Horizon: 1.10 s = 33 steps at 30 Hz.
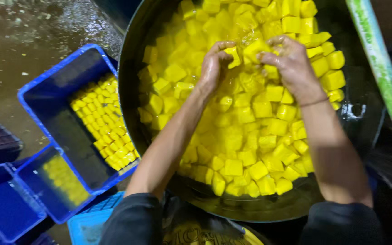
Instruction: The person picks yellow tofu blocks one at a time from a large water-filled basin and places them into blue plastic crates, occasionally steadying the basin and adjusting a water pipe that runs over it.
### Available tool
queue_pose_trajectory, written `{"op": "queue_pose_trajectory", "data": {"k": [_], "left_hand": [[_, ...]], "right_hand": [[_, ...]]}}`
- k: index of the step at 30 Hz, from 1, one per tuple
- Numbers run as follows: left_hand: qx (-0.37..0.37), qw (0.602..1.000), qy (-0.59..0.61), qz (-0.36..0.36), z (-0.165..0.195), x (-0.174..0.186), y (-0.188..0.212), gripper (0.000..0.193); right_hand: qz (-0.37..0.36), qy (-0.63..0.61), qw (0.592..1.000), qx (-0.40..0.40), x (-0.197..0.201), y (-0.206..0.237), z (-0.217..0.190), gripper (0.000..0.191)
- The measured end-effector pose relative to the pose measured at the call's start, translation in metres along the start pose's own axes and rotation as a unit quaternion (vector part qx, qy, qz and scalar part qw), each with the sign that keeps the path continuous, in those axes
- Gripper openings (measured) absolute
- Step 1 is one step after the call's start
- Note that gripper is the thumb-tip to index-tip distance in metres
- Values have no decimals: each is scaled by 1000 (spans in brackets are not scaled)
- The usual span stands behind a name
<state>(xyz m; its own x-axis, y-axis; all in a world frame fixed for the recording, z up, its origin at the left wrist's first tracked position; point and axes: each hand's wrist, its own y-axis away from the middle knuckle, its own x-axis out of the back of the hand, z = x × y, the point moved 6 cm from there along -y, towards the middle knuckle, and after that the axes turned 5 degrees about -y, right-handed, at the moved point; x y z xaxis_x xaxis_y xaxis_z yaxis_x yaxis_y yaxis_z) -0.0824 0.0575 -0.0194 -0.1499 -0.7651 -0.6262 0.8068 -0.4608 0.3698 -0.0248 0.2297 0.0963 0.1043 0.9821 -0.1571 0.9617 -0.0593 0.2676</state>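
A person is bending over a wide dark metal basin (132, 68) that is brimming with bright yellow cubes (246, 136) sitting in water; both bare arms are reaching in from the bottom of the frame, dark sleeves pushed up past the elbows. The left hand (214, 63) is curling its fingers around one yellow cube (233, 55), holding it just above the heap; the right hand (291, 61) is cupping loosely over another cube (256, 47), fingers bent and partly spread, a thin band showing at the wrist; the two hands are working close together near the far middle of the basin. To the left, on a wet, dark floor (28, 36), a blue plastic crate (51, 86) is holding neat rows of the same yellow cubes along one side; a second blue crate (28, 181) is sitting just beside it, nearer the camera. A green-and-white pole (382, 68) is slanting down the right edge.
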Motion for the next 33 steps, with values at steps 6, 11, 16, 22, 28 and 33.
{"op": "queue_pose_trajectory", "data": {"k": [6, 11, 16, 22, 28, 33], "left_hand": [[-80, 950, 298, 51, -25, -39, -13, 31], [-68, 935, 341, 69, -32, -55, -9, 31], [-111, 897, 417, 95, 5, -40, 11, 33], [-279, 861, 425, -33, 151, 13, 59, 27], [-326, 874, 359, 10, 228, 84, 167, 26], [-320, 881, 347, 14, 211, 148, 209, 42]], "right_hand": [[12, 260, 951, 168, -56, 22, -21, 27], [3, 389, 870, 303, -77, 35, -38, 43], [-81, 439, 837, 317, -101, 9, -41, 44], [-122, 479, 854, 164, -145, -17, 40, 35], [-201, 490, 839, 123, -189, -4, 84, 38], [-228, 145, 963, -9, -240, 45, 15, 37]]}}
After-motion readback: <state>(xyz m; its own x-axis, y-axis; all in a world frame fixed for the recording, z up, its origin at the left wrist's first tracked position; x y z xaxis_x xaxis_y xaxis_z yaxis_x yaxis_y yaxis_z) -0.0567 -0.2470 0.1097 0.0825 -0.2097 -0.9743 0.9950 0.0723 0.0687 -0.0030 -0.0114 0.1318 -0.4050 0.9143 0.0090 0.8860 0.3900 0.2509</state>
